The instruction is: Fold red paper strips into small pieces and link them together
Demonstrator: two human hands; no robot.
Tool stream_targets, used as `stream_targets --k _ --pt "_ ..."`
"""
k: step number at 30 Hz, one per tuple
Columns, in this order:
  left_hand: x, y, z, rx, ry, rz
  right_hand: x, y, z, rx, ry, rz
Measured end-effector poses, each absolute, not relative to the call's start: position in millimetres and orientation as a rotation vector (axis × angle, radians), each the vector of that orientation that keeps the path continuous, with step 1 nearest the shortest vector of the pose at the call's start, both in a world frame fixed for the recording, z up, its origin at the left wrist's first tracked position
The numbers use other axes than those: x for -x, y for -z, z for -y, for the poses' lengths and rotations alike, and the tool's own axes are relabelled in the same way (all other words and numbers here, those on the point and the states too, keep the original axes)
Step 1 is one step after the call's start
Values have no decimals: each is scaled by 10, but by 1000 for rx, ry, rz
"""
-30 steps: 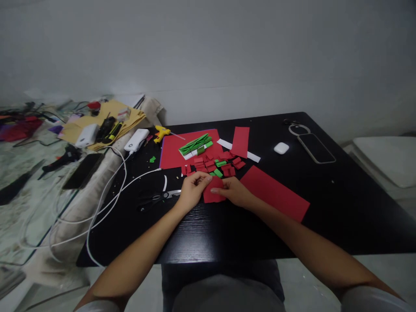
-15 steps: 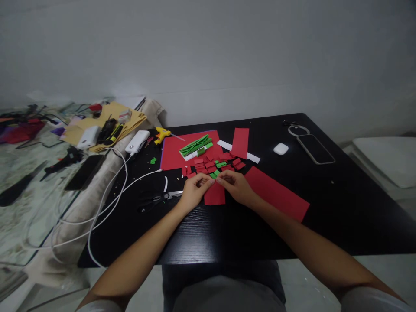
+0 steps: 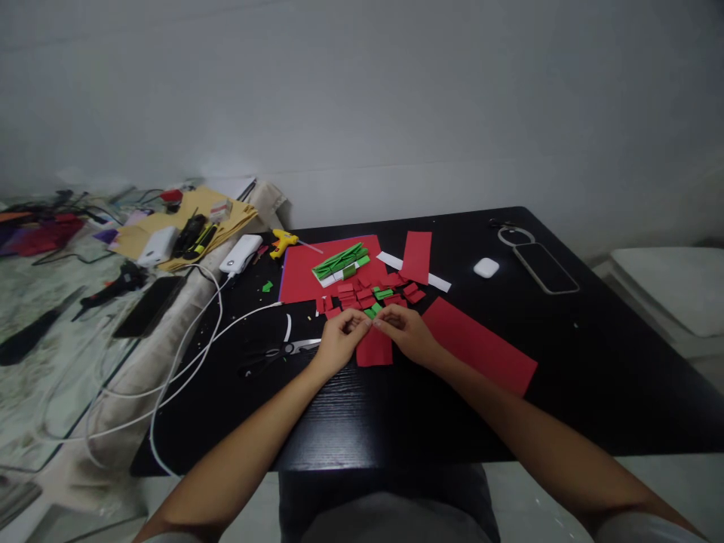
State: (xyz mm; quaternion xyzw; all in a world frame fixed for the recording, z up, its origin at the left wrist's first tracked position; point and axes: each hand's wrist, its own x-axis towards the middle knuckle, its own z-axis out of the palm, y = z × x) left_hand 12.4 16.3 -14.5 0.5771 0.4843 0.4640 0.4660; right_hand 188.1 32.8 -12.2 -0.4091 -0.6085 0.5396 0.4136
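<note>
My left hand (image 3: 340, 341) and my right hand (image 3: 412, 332) meet fingertip to fingertip, both closed in a pinch. What they pinch is too small and covered to make out. Just beyond the fingertips lies a small green folded paper piece (image 3: 373, 310); I cannot tell whether the fingers touch it. Below the hands is a red paper sheet (image 3: 374, 354), partly covered by them. Behind them spreads a pile of small red folded paper pieces (image 3: 362, 291), with a few green ones among them. A bundle of green folded strips (image 3: 341, 262) rests on a larger red sheet (image 3: 299, 275).
Black-handled scissors (image 3: 283, 350) lie left of my left hand. A yellow glue gun (image 3: 283, 243), a power bank (image 3: 240, 254) and white cables are further left. Right of my hands are a long red sheet (image 3: 480, 347), an earbud case (image 3: 486, 268) and a phone (image 3: 546, 268).
The whole view has shifted slightly, so the table appears lower. My fingertips have drawn closer together, and my right fingers are more curled. The paper pieces look unmoved.
</note>
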Motion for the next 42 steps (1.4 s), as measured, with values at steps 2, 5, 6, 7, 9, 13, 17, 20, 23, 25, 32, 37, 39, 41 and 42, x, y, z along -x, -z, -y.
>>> stream_targets --k 2,5,6,7,9,13,17,20,23,25,32,37,39,41,42 --pt "-125 133 -171 -1405 -1146 -1191 -1889 124 -345 1041 -1377 1491" --pt "-128 112 -180 -1400 -1155 -1191 -1898 125 -367 1053 -1413 1450" --pt "-130 108 -180 -1402 -1156 -1191 -1900 124 -370 1055 -1421 1449" --pt "-132 106 -177 -1404 -1157 -1192 -1901 122 -370 1058 -1422 1454" --pt "-137 106 -167 -1408 -1149 -1187 -1902 118 -363 1062 -1415 1483" --pt "-144 106 -145 -1408 -1135 -1176 -1893 119 -350 1076 -1402 1505" --pt "-125 91 -158 -1415 -1178 -1205 -1888 123 -369 1118 -1489 1378" --pt "-98 82 -183 -1388 -1218 -1247 -1896 118 -391 1101 -1599 1248" --pt "-87 85 -193 -1372 -1228 -1256 -1900 102 -389 1082 -1642 1166" --pt "-90 95 -188 -1381 -1224 -1248 -1897 89 -370 1079 -1657 1131" --pt "-100 140 -166 -1382 -1201 -1208 -1901 86 -338 1051 -1723 1124" --pt "-97 140 -158 -1384 -1195 -1197 -1910 86 -348 1064 -1721 1081" --pt "-98 142 -165 -1370 -1211 -1210 -1905 76 -336 1062 -1742 1103" --pt "-98 151 -178 -1342 -1232 -1225 -1900 70 -323 1042 -1777 1145" --pt "-98 157 -185 -1326 -1238 -1229 -1899 70 -321 1037 -1778 1163"
